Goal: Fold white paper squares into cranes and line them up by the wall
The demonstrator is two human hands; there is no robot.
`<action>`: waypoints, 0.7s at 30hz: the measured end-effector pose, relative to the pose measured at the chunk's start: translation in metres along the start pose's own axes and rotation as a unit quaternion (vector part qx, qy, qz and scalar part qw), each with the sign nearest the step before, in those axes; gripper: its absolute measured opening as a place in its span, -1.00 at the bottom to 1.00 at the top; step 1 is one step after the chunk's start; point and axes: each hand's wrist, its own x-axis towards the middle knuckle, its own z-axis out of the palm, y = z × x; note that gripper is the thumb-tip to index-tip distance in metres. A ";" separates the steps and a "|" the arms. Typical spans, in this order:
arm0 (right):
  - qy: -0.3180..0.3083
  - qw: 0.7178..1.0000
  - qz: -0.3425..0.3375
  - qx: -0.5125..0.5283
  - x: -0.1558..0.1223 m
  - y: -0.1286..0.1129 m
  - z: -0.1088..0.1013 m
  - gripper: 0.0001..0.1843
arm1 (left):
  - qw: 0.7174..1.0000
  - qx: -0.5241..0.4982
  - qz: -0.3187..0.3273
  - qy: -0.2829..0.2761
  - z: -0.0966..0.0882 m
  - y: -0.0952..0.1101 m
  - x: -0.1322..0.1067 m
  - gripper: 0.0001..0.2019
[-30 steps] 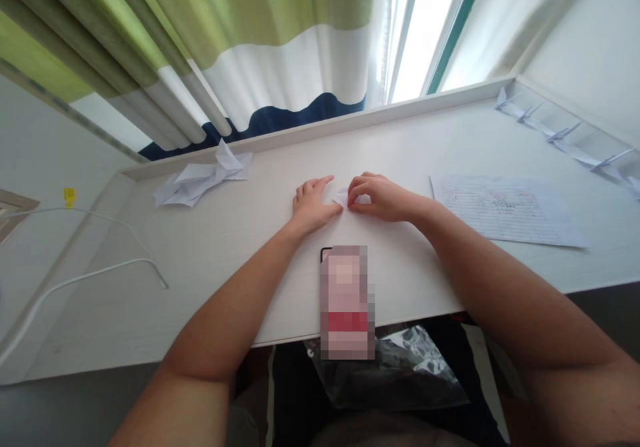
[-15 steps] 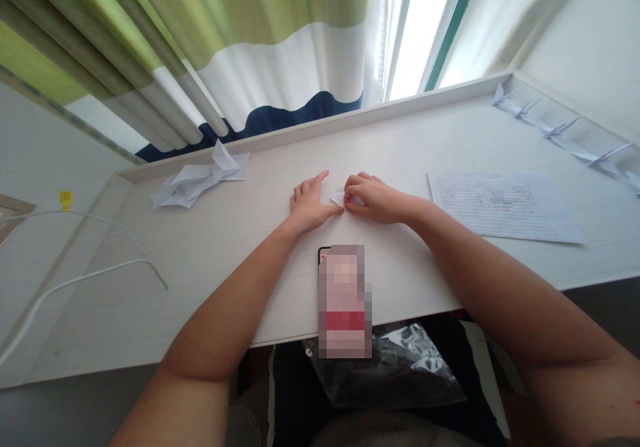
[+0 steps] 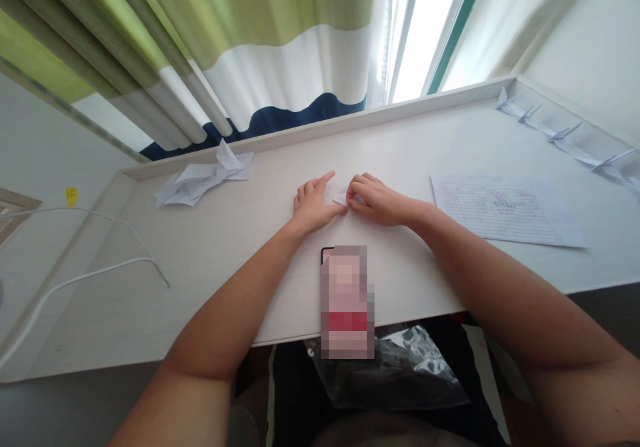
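A small white folded paper (image 3: 343, 197) lies on the white desk (image 3: 240, 233) between my two hands. My left hand (image 3: 313, 203) rests flat beside it, fingers stretched out and thumb touching the paper's near edge. My right hand (image 3: 377, 200) covers most of the paper, its fingers curled and pressing down on it. Only the paper's left tip shows.
A phone (image 3: 346, 300) lies at the desk's front edge. Crumpled white paper (image 3: 203, 179) sits at the back left, a printed sheet (image 3: 505, 210) at the right, several folded paper cranes (image 3: 563, 133) along the right wall. A white cable (image 3: 95, 270) runs at left. A plastic bag (image 3: 395, 370) lies below the desk.
My right hand has slid slightly left over the folded paper, covering more of it. My left hand has barely moved.
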 end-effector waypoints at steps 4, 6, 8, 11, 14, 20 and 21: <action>0.023 0.999 0.010 0.030 0.001 0.000 0.000 -0.85 | 1.000 0.005 0.004 -0.001 0.000 0.001 -0.001 -0.11; 0.034 0.998 0.025 0.044 0.001 0.000 -0.001 -0.86 | 1.000 0.004 0.008 0.004 0.001 0.002 -0.002 -0.23; 0.041 0.997 0.038 0.056 0.001 -0.001 -0.001 -0.86 | 1.000 0.000 0.006 0.009 0.002 0.001 -0.002 -0.36; 0.047 0.995 0.052 0.076 0.002 -0.005 0.000 -0.87 | 1.000 0.001 0.008 0.019 0.005 0.000 -0.002 -0.48; 0.057 0.991 0.064 0.098 0.003 -0.008 0.000 -0.87 | 0.999 0.010 0.019 0.039 0.009 -0.001 -0.002 -0.53; 0.062 0.993 0.018 0.102 0.001 -0.004 -0.002 -0.87 | 0.998 0.011 0.023 0.059 0.013 -0.005 0.000 -0.58; 0.058 0.994 0.011 0.094 0.001 -0.002 -0.003 -0.82 | 0.998 0.008 0.022 0.062 0.013 -0.006 0.001 -0.58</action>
